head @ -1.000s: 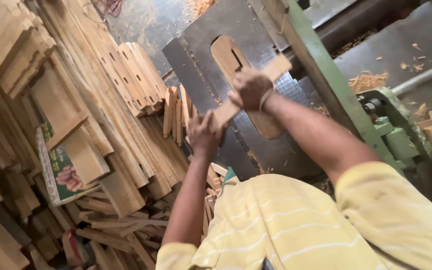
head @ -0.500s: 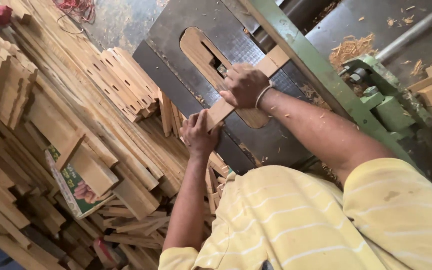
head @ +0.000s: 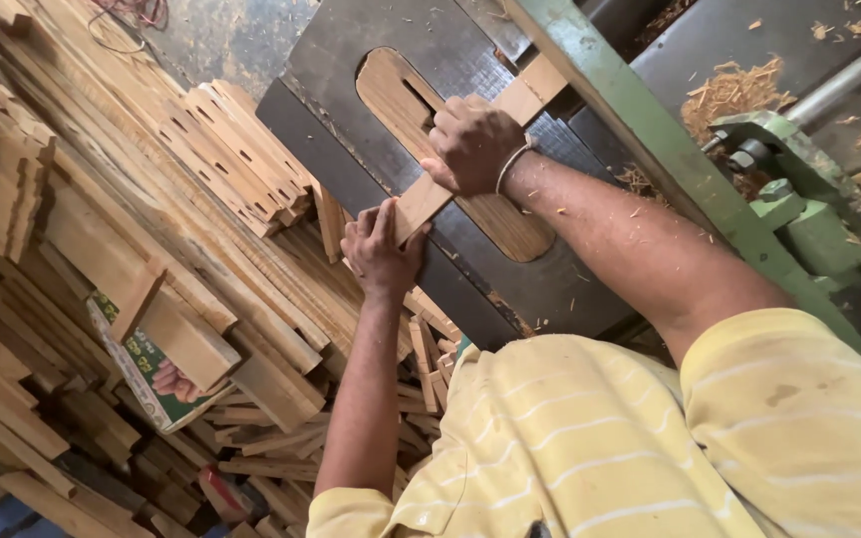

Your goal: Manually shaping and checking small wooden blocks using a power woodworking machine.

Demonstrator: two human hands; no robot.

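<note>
Strip [head: 470, 154] slid farther up table [head: 550, 289], pale flat wood, both hands [head: 472, 142] gripping it

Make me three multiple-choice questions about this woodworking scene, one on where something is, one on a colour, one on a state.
1. Where does the wooden strip lie?
A. on the dark machine table
B. on the floor
C. on the stacked offcuts

2. What colour is the long fence beside the table?
A. red
B. green
C. blue

3. How is the right hand placed?
A. hanging free
B. pressed down on the strip
C. gripping a hammer

Answers: 1 A, the strip crosses the machine table over its wooden insert. 2 B, the fence is painted green. 3 B, the right hand covers the strip while the left hand pushes its near end.
</note>
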